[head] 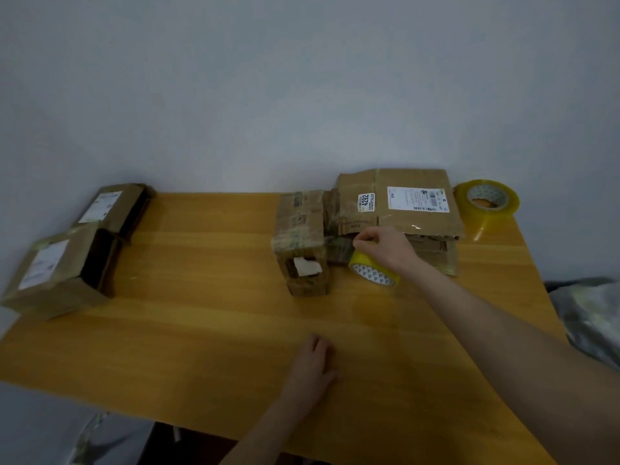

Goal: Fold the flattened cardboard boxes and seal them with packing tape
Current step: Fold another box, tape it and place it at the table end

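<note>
Right hand point(382, 245) grips the yellow tape roll point(374, 271) from above, fingers curled over its rim. The roll stands on edge on the table point(201, 297), just beside the small taped box point(302, 243) and in front of the flattened stack point(412, 206). Left hand point(312, 367) lies on the bare wood near the front edge, fingers relaxed, holding nothing. Two assembled boxes point(57, 270) sit at the far left, and a second roll point(486, 198) lies at the right rear corner.

Assessment: the step appears to be taping. Recommended: bring the idle hand up to steady the box before any pull, locate the free tape end, lay the strip centred along the flap seam and press it over both edges. Whether the small box's seam is fully closed cannot be determined.
</note>
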